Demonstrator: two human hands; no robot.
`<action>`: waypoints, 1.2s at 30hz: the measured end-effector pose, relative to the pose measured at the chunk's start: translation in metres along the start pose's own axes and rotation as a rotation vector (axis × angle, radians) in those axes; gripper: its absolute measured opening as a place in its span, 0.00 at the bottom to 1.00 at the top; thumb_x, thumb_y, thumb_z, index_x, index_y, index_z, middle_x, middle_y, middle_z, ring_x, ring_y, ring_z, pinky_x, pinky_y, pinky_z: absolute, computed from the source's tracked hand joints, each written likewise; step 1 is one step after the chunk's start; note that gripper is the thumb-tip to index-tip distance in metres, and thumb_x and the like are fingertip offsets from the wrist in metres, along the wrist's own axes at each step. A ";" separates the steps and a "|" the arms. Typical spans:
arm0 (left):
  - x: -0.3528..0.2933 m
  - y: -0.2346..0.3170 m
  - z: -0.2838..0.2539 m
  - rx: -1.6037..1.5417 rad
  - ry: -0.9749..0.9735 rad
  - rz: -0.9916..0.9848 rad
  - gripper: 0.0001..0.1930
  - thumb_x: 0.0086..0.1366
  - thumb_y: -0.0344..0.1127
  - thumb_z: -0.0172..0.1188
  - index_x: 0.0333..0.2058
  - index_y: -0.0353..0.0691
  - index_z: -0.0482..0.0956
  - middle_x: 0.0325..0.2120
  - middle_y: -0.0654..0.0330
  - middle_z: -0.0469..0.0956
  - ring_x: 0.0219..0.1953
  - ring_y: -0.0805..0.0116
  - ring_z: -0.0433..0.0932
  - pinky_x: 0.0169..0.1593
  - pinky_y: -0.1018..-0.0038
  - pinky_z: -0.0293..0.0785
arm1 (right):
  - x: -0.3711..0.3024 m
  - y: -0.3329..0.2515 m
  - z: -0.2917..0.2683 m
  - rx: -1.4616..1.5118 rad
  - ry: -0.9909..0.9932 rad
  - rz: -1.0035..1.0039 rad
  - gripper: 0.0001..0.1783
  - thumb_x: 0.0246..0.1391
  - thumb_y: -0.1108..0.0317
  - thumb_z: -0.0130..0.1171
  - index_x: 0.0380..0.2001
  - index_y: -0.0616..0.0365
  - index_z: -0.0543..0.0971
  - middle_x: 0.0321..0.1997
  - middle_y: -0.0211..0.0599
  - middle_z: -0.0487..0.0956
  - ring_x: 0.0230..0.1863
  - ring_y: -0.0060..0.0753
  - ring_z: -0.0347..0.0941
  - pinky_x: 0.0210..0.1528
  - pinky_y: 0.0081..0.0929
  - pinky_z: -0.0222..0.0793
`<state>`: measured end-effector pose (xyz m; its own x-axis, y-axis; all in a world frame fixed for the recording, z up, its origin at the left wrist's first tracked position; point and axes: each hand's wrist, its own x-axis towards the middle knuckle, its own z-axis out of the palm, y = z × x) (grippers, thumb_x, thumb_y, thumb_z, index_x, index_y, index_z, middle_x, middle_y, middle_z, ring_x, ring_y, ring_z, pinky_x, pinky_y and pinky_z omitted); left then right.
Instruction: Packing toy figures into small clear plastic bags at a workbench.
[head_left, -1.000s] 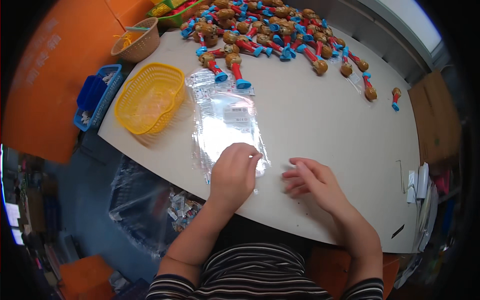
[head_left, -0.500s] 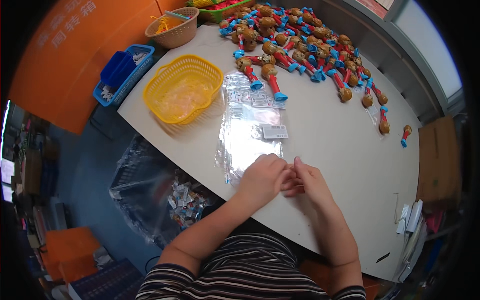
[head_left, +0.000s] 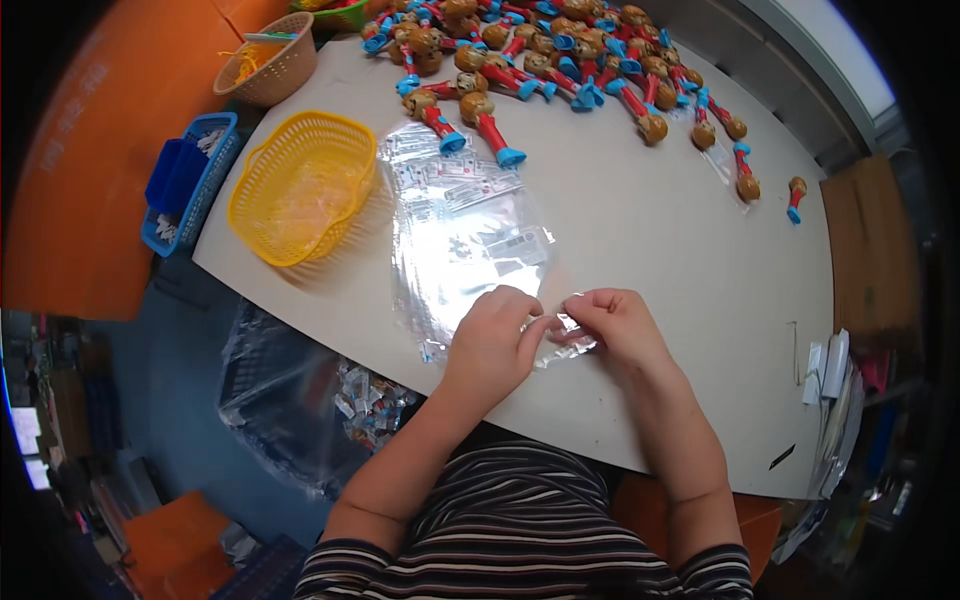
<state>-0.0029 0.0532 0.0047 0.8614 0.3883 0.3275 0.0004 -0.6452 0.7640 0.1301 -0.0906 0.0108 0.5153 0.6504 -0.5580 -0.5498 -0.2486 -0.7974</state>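
Note:
A stack of clear plastic bags (head_left: 435,235) with printed labels lies flat on the table in front of me. The top bag (head_left: 572,350) is pulled askew, and its near edge rises between my hands. My right hand (head_left: 622,325) pinches that edge between thumb and fingers. On the other side, my left hand (head_left: 492,338) has its fingers curled and its thumb against the same film; its fingertips are partly hidden. Beyond the stack lie toy figures (head_left: 488,128) with brown round heads, red bodies and blue bases, the nearest touching the bags' far end.
A yellow basket (head_left: 240,205) stands left of the bags. Farther left are a blue basket (head_left: 222,160) and a tan basket (head_left: 300,62). Many more figures (head_left: 590,50) are heaped at the back. Below the table's left edge sits a plastic-lined crate (head_left: 290,375) holding small packets.
My hands have drawn apart slightly, with the bag's edge now showing between them. The top bag has shifted to the right. The whole view has turned, moving the table's things leftward and up.

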 end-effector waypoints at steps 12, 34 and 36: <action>-0.011 0.020 0.026 0.242 0.061 0.050 0.13 0.51 0.24 0.64 0.38 0.32 0.76 0.33 0.49 0.78 0.36 0.48 0.77 0.42 0.59 0.73 | 0.001 0.020 0.011 -0.181 0.231 -0.279 0.19 0.60 0.58 0.64 0.26 0.64 0.76 0.24 0.41 0.81 0.26 0.26 0.80 0.29 0.20 0.75; 0.003 0.030 0.056 0.286 0.046 0.130 0.15 0.50 0.22 0.59 0.39 0.34 0.77 0.33 0.51 0.76 0.36 0.53 0.76 0.38 0.64 0.76 | 0.174 -0.179 -0.279 -1.885 0.772 -0.823 0.34 0.40 0.82 0.64 0.54 0.45 0.77 0.64 0.40 0.69 0.63 0.49 0.66 0.59 0.40 0.71; 0.008 0.032 0.060 0.339 -0.088 0.147 0.12 0.50 0.22 0.59 0.36 0.35 0.76 0.31 0.53 0.74 0.33 0.55 0.75 0.36 0.67 0.74 | 0.170 -0.173 -0.275 -1.826 0.698 -0.936 0.29 0.42 0.80 0.65 0.52 0.49 0.78 0.61 0.41 0.71 0.61 0.48 0.68 0.58 0.38 0.71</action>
<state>0.0345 -0.0038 -0.0022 0.9051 0.2268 0.3598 0.0288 -0.8767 0.4801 0.4933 -0.1340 -0.0097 0.5126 0.7666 0.3867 0.7866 -0.5998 0.1464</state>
